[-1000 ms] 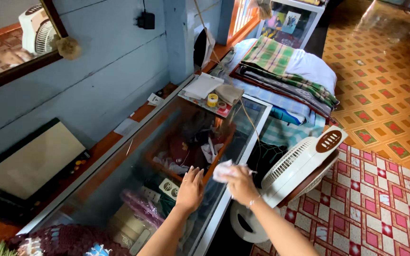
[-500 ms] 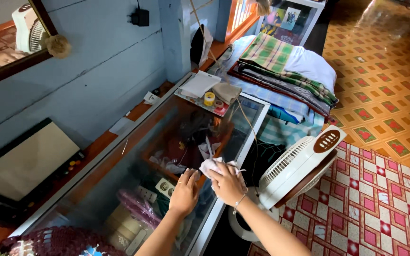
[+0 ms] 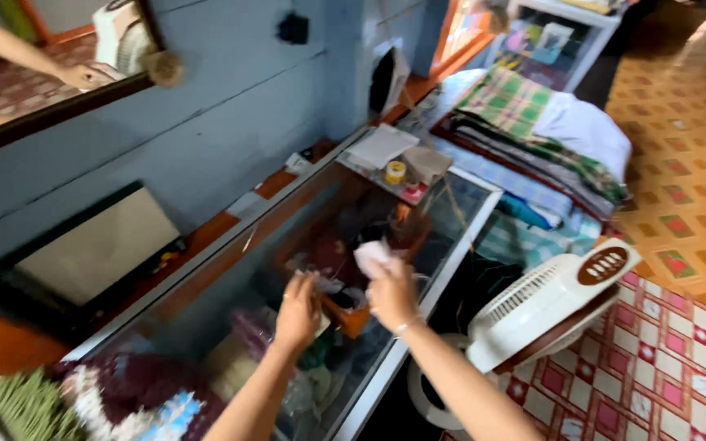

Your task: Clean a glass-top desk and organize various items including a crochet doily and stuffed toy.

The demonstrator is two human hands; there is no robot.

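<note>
White cloth point(image 3: 369, 253): crumpled into a wad, pressed to the glass top of the display case, about midway along it and nearer the front edge.
Right hand point(image 3: 392, 292): fingers curl tight round the cloth, knuckles up, a thin bracelet showing at the wrist.
Left hand point(image 3: 298, 310): rests on the glass just beside the right hand, fingers loosely spread and bent, holding nothing that I can make out; the frame is blurred here.
Glass display case point(image 3: 230, 269): long, metal-framed, running along the blue wall; through the top you see an orange tray and a jumble of small goods, too smeared to name.
Far end of the case: a yellow tape roll point(image 3: 395, 172) sits among folded papers and small bits.
Folded fabrics point(image 3: 533, 131): checked green and striped cloths stacked beyond the case, a white piece on top at the right.
Electric fan point(image 3: 553, 298): white, tilted, standing on the patterned floor just beside the case's front edge, to the right of the right arm.
Mirror point(image 3: 34, 73): upper left on the wall, an arm reflected in it.
Bottom left: crocheted maroon and white pieces point(image 3: 124, 400) lie on the case's near end.
</note>
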